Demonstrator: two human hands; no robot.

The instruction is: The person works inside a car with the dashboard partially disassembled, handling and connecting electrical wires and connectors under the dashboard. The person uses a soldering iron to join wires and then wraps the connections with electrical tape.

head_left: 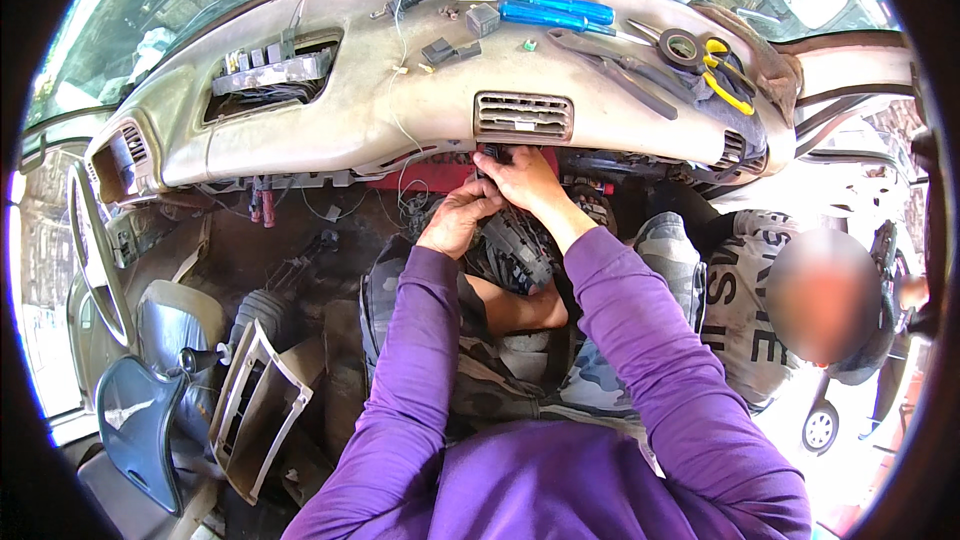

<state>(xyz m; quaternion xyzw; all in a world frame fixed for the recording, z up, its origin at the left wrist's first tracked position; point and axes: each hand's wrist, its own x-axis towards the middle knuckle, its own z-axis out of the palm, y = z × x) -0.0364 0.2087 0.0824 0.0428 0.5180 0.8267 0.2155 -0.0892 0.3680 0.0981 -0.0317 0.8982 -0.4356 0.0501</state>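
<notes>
Just under the dashboard's (pixel 420 125) middle air vent (pixel 524 118), my two hands are close together. My right hand (pixel 525 180) has its fingers closed around a small black part (pixel 491 151) at the dashboard's lower edge; its kind is not clear. My left hand (pixel 460 216) is closed beside it, fingertips pinched near the right hand, and whatever they hold is hidden. Below the hands, a dark bundle of wiring and black housings (pixel 515 250) rests by my bent legs. A thin pale wire (pixel 403 130) hangs down the dashboard to the left of my hands.
Blue screwdrivers (pixel 555 13), pliers (pixel 625 70), black tape (pixel 681 49), yellow-handled scissors (pixel 735 80) and small relays (pixel 483 20) lie on the dashboard. A person (pixel 745 290) sits close on my right. A loose trim frame (pixel 255 410) and the steering wheel (pixel 95 255) are leftward.
</notes>
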